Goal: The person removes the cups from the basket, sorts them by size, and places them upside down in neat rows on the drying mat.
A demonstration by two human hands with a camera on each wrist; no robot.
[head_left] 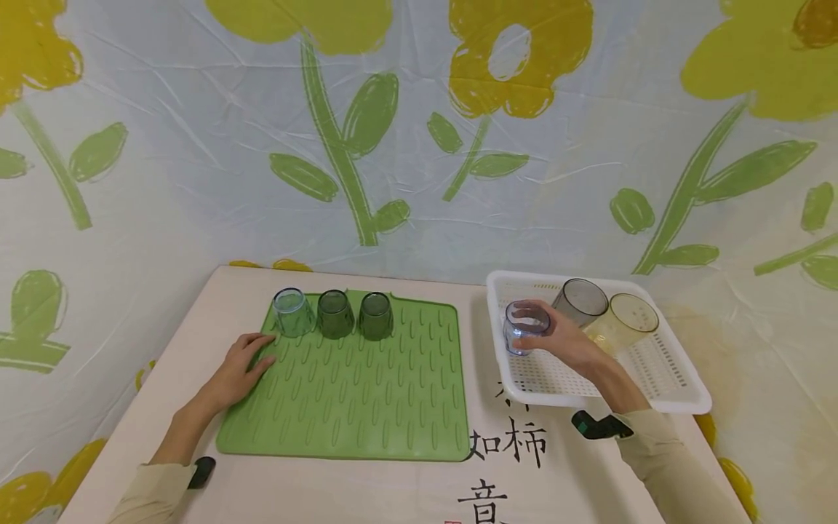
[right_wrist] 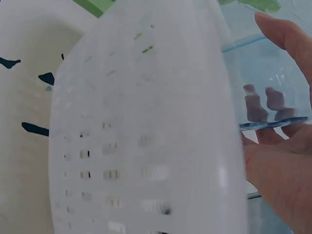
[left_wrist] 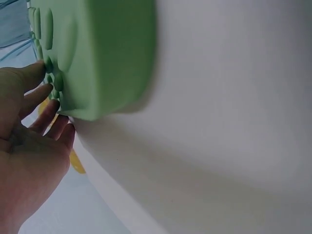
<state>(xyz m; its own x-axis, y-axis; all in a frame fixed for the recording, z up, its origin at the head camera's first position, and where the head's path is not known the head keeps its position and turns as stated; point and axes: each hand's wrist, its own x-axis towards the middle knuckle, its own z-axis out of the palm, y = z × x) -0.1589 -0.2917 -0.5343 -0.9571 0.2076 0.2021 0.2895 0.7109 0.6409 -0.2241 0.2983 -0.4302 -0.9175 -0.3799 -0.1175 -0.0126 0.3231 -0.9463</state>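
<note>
My right hand (head_left: 564,336) grips a clear blue drinking glass (head_left: 516,329) at the left end of the white basket (head_left: 543,399). In the right wrist view, fingers show through the wall of the blue glass (right_wrist: 273,73), above the basket's edge. My left hand (head_left: 241,371) rests at the left edge of the green drying mat (head_left: 353,407), fingers loosely extended. Along the mat's back edge stand a light blue glass (head_left: 293,316) and two dark grey glasses, one in the middle (head_left: 335,319) and one to its right (head_left: 376,320), narrower ends up.
Inside the basket, a grey glass (head_left: 581,302) and a yellowish glass (head_left: 625,324) lean behind and right of my right hand. Black characters (head_left: 507,444) mark the pale tabletop between mat and basket. A flower-printed cloth (head_left: 425,160) hangs behind the table.
</note>
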